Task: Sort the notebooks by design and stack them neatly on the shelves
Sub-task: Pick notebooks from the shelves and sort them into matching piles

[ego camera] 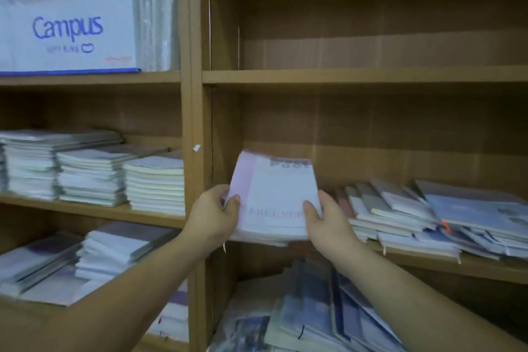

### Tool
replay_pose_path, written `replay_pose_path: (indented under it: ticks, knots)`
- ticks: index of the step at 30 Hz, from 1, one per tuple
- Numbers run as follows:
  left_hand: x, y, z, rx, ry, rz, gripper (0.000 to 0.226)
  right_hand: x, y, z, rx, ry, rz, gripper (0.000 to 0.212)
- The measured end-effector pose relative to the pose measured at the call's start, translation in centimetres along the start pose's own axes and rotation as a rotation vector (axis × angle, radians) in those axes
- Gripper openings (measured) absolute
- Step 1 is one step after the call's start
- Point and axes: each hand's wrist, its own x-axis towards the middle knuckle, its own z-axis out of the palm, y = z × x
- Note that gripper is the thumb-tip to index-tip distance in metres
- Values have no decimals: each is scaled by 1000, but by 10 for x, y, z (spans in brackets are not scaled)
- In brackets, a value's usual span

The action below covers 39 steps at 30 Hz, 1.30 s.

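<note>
You hold a small stack of pink-and-white notebooks (pixel 274 200) at the left end of the middle right shelf (pixel 428 263) — left hand (pixel 213 216) and right hand (pixel 325 221) each curled round a near corner, thumbs on the top cover. The likely slip: the glossy covers could slide apart if you push unevenly, or the stack could nudge the slumped, fanned-out pile (pixel 428 217) just to its right and tip it further. The white Campus box (pixel 68 34) up left holds plastic-wrapped packs; neat stacks (pixel 94 174) fill the left bay.
</note>
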Motion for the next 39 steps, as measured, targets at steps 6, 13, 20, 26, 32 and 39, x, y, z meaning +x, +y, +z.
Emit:
replay_pose_path:
  ticks: [6,13,20,26,32,39]
  knots:
    - [45,-14,-13,150,88,-160,27,33,-21,32,105,-27,223,37]
    - [30,-46,-21,655,113,237,26,28,10,30,-14,-380,142,95]
    - [19,-45,-1,598,-194,579,51,26,11,41,-220,-400,42,82]
    - [21,-40,1,645,-131,486,41,30,23,28,-124,-253,48,74]
    - [7,-3,11,744,-155,424,41,7,21,-36,-323,-250,-160,34]
    - [-18,82,113,343,-294,631,42,0,72,-180,-595,-37,-230,28]
